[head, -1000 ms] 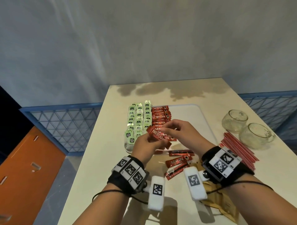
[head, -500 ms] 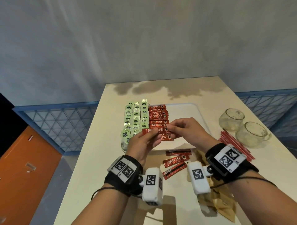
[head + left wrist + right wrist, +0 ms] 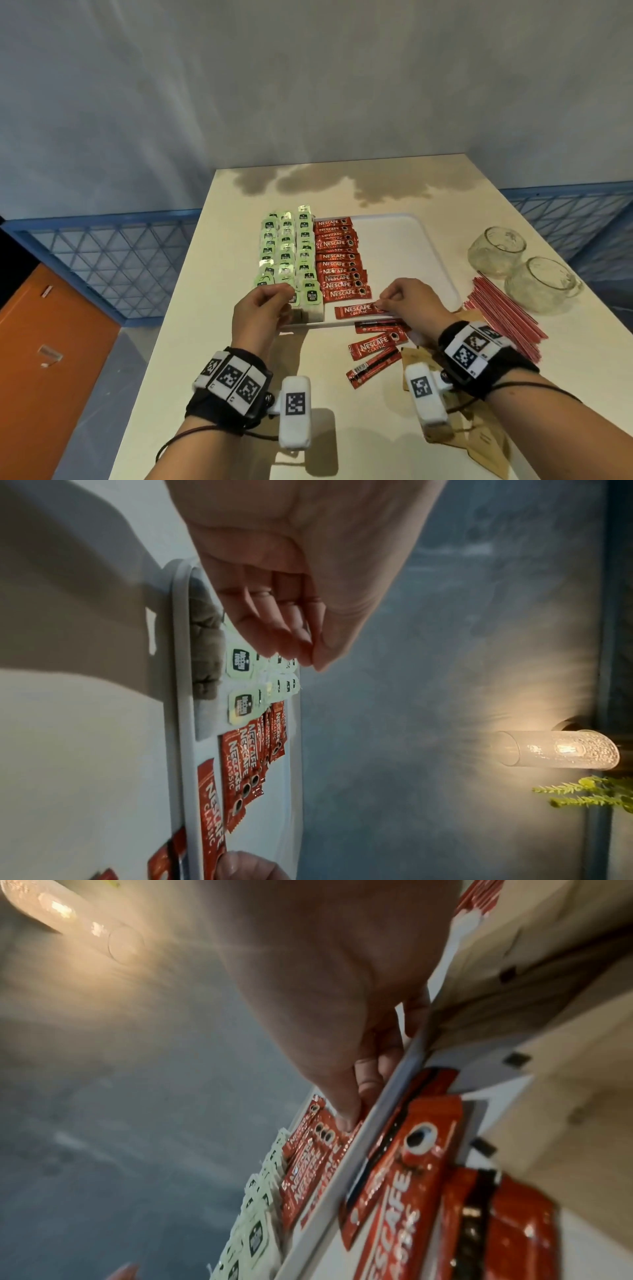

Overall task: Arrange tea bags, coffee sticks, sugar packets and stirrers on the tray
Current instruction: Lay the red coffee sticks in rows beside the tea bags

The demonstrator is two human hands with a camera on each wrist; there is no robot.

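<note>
A white tray (image 3: 411,246) carries rows of green tea bags (image 3: 287,250) on its left and a column of red coffee sticks (image 3: 339,263) beside them. One more coffee stick (image 3: 356,311) lies flat at the tray's front edge, below that column. My right hand (image 3: 387,301) pinches its right end; the right wrist view shows the thumb and a finger of this hand (image 3: 349,1112) on the foil. My left hand (image 3: 270,301) hovers over the nearest tea bags (image 3: 241,660), its fingers (image 3: 301,642) loosely curled and holding nothing.
Three loose coffee sticks (image 3: 376,346) lie on the table in front of the tray. Red stirrers (image 3: 503,318) fan out to the right, next to two glass cups (image 3: 496,250). Brown sugar packets (image 3: 486,442) sit under my right wrist. The tray's right half is bare.
Both hands held the coffee stick above the tray before. It now lies at the front of the column; my left hand has let go and shifted left over the tea bags.
</note>
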